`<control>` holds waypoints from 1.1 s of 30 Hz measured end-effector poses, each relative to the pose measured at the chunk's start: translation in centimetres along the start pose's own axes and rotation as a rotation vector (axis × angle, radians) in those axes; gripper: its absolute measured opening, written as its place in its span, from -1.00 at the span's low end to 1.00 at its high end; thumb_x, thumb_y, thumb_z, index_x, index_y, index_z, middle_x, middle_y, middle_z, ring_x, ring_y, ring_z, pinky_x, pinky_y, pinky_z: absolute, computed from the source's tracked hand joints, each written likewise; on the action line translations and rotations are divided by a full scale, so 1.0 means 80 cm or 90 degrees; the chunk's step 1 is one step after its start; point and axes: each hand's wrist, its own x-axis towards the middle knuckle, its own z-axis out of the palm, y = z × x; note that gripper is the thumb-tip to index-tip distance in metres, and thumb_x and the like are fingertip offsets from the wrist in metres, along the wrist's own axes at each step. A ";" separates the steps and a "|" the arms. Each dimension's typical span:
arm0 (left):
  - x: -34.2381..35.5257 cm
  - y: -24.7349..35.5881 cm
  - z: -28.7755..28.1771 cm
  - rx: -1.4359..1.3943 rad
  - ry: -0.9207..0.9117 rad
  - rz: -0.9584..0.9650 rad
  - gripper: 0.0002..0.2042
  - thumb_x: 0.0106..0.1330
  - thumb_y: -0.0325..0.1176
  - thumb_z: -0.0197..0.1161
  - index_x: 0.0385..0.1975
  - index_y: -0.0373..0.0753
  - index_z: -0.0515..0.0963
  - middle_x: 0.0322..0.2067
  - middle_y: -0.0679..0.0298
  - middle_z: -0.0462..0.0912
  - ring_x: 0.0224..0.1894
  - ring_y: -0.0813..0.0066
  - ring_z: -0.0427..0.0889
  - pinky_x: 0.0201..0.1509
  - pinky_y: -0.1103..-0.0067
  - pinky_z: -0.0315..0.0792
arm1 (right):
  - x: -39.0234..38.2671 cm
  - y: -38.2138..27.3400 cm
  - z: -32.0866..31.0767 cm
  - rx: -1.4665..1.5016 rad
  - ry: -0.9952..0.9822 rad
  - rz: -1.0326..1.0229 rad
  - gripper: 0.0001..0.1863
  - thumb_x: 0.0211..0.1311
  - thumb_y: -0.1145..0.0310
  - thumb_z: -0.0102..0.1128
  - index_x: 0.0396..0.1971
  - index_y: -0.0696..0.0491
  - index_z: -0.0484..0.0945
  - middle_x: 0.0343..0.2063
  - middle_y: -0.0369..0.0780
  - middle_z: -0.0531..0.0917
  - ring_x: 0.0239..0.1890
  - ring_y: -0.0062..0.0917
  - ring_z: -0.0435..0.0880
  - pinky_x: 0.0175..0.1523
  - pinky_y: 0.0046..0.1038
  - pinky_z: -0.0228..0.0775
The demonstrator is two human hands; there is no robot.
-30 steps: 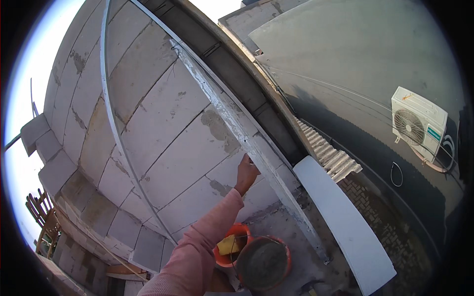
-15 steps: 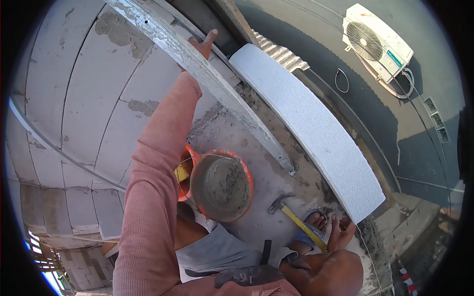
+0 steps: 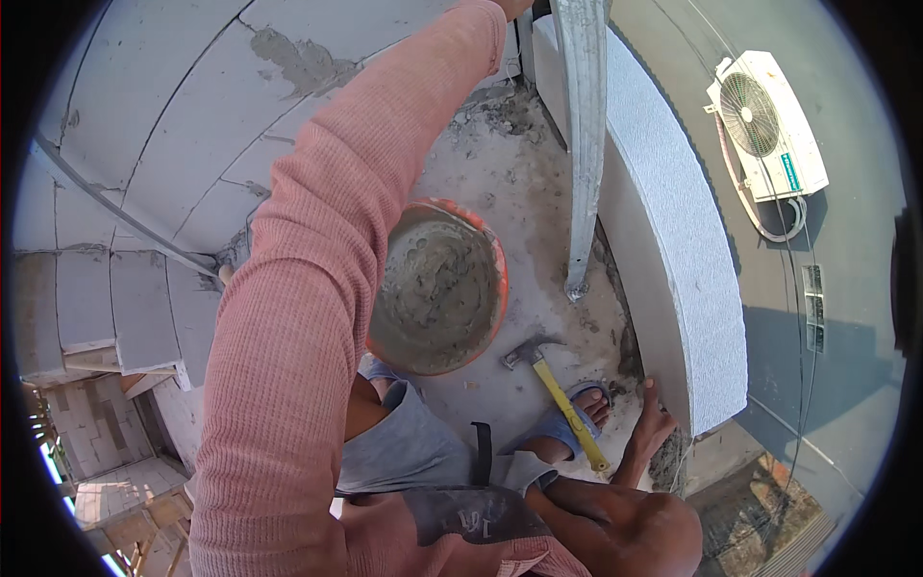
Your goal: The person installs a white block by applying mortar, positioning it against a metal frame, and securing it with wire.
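A long pale lightweight block (image 3: 687,260) lies along the wall's edge on the right, its rough top and smooth inner face showing. My right hand (image 3: 651,423) is at its near end, one digit up along the inner face and the others curled by the corner. My left arm reaches to the far end, where only a sliver of my left hand (image 3: 520,7) shows at the upper border; its fingers are hidden. A grey metal channel bar (image 3: 585,154) stands tilted beside the block's inner face. A claw hammer (image 3: 562,399) with a yellow handle lies by my sandalled foot.
An orange-rimmed bucket (image 3: 502,279) of wet mortar (image 3: 433,274) sits left of the hammer, partly behind my sleeve. A pale block wall (image 3: 183,87) rises at left. Beyond the long block, an air-conditioner unit (image 3: 769,130) is fixed to a grey wall. Crumbled mortar lines the floor's edge.
My view has turned, so the bar looks more upright and the block's inner face shows. My left hand has slid to the upper border. The right hand stays at the block's near end.
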 end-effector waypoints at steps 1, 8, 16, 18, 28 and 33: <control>0.003 0.002 -0.004 -0.001 0.001 -0.023 -0.61 0.36 -0.07 0.17 -0.08 -0.29 0.61 -0.12 -0.14 0.71 -0.04 -0.16 0.70 0.04 0.06 0.57 | 0.001 -0.005 0.007 0.013 0.017 0.015 -0.48 0.19 0.33 0.49 0.07 0.33 0.60 0.00 -0.03 0.67 -0.01 -0.28 0.60 0.19 -0.27 0.41; 0.000 0.001 -0.011 -0.027 0.019 0.003 -0.64 0.31 -0.12 0.19 -0.14 -0.33 0.60 -0.19 -0.13 0.72 -0.09 -0.17 0.71 0.00 0.06 0.58 | 0.005 -0.018 -0.003 -0.005 -0.036 -0.017 -0.28 0.19 0.11 0.48 0.19 0.32 0.50 0.09 -0.03 0.60 0.10 -0.22 0.56 0.28 -0.18 0.35; -0.033 -0.008 -0.031 -0.110 -0.059 -0.062 -0.58 0.33 -0.17 0.13 0.01 -0.41 0.53 -0.17 -0.19 0.69 -0.06 -0.24 0.68 0.07 0.08 0.55 | 0.021 0.005 -0.032 -0.060 -0.082 -0.032 -0.24 0.14 0.11 0.51 0.20 0.33 0.48 0.11 -0.01 0.58 0.13 -0.21 0.53 0.31 -0.18 0.31; -0.060 -0.020 0.002 -0.160 -0.120 -0.141 -0.55 0.34 -0.23 0.12 0.11 -0.44 0.47 -0.15 -0.21 0.68 -0.05 -0.28 0.66 0.10 0.08 0.53 | 0.021 0.004 -0.033 -0.057 -0.069 -0.042 -0.24 0.12 0.12 0.53 0.19 0.33 0.48 0.11 -0.01 0.58 0.13 -0.20 0.54 0.31 -0.18 0.31; -0.200 0.017 0.177 -0.744 -0.240 -0.630 -0.59 0.43 -0.29 0.00 0.14 -0.42 0.48 0.09 0.01 0.63 0.22 0.09 0.56 0.41 0.20 0.28 | 0.018 -0.036 -0.039 -0.196 -0.164 0.030 -0.34 0.15 0.03 0.49 0.08 0.25 0.62 -0.01 -0.03 0.71 0.05 -0.23 0.63 0.22 -0.26 0.40; -0.227 -0.028 0.214 -0.846 -0.326 -0.292 -0.40 0.54 -0.23 -0.12 0.52 -0.35 0.06 0.25 -0.05 0.50 0.35 0.11 0.44 0.45 0.27 0.22 | 0.017 -0.015 -0.037 -0.162 -0.128 0.013 -0.29 0.08 0.11 0.55 0.13 0.27 0.56 0.02 -0.05 0.65 0.07 -0.22 0.56 0.25 -0.20 0.35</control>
